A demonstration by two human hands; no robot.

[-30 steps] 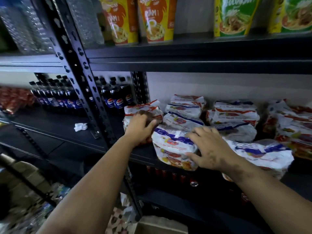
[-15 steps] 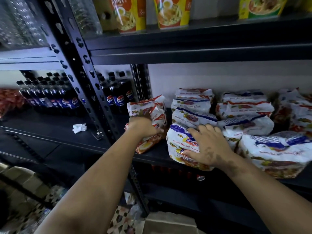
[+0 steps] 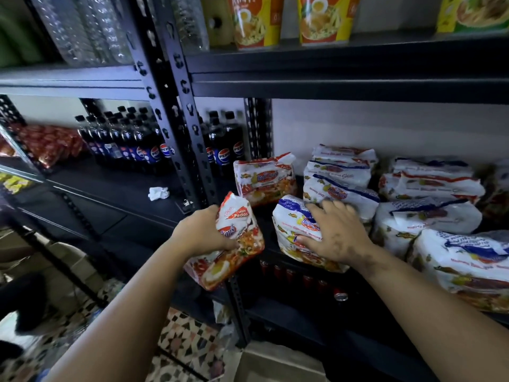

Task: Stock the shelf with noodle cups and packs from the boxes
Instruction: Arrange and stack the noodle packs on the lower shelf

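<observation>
Head view: my left hand (image 3: 205,234) is wrapped around a red noodle pack (image 3: 230,244). I hold it out in front of the shelf edge (image 3: 154,216), tipped so its long side runs up and down, with the top leaning toward the shelf. My right hand (image 3: 334,235) lies flat and open on a blue noodle pack (image 3: 296,232) that sits at the front of the shelf. It presses the pack but does not grip it.

Just behind my left hand another red pack (image 3: 264,179) stands on the shelf. There is a bare dark spot between that pack and the blue one. I think my red pack goes there, so it has to move forward and a little to the right. My left hand is the nearer one for that.

More blue packs (image 3: 341,172) are piled to the right. Cola bottles (image 3: 223,150) stand at the back on the left. Noodle cups (image 3: 254,20) sit on the shelf above. A crumpled white paper (image 3: 157,193) lies on the shelf to the left.
</observation>
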